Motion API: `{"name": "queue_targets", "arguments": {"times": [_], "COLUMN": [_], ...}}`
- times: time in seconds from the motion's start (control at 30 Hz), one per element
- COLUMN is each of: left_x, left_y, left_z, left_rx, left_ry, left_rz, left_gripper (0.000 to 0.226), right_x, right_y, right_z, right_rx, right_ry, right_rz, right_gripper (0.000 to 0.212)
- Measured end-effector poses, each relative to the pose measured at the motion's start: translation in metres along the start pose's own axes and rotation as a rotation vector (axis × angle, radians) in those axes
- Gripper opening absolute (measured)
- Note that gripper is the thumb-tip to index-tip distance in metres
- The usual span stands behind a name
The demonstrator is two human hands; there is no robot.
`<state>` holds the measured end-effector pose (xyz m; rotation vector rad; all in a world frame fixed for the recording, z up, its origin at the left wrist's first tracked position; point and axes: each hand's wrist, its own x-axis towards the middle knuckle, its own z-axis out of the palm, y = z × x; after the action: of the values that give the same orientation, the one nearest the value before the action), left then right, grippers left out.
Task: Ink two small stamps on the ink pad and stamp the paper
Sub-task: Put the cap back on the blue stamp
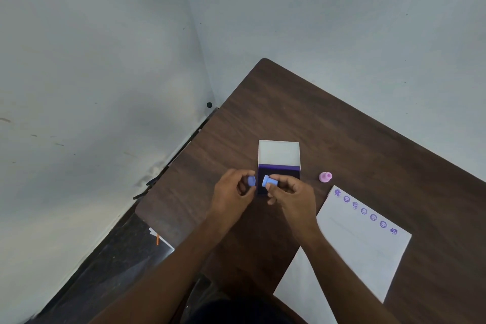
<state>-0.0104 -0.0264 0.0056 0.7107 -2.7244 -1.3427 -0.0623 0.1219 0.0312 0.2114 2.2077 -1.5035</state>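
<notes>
While both hands are hovering low over the dark brown wooden table (pixel 302 102), the left hand (pixel 231 191) is pinching a small round blue cap (pixel 251 181) between thumb and curled fingers, just left of the ink pad. Beside it, the right hand (pixel 292 193) is gripping a small blue plastic stamp (pixel 269 181) at its stem, thumb and forefinger pressed together on it. That stamp is lying on its side, long axis running left to right, its wide face pointing towards the cap rather than down. Directly beneath it is sitting the open dark purple ink pad (pixel 278 175), white lid (pixel 278 152) flipped back, so the inking probably hinges on tipping the face downward. Further right, a small pink plastic stamp (pixel 325 177) is standing alone, nearer the right hand. Beyond it, the white sheet of paper (pixel 368 250) is carrying a row of purple prints (pixel 364 211) along its far edge.
</notes>
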Motion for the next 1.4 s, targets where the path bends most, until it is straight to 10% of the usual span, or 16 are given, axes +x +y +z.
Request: {"name": "queue_targets", "arguments": {"times": [1.4], "left_x": [-0.001], "left_y": [0.019], "left_z": [-0.024], "left_rx": [-0.563], "left_ry": [-0.275], "left_rz": [-0.108], "left_gripper": [0.021], "right_x": [-0.006], "right_y": [-0.012], "right_z": [-0.004], "right_rx": [0.084], "right_ry": [-0.18], "right_rz": [-0.013], "right_gripper": [0.027]}}
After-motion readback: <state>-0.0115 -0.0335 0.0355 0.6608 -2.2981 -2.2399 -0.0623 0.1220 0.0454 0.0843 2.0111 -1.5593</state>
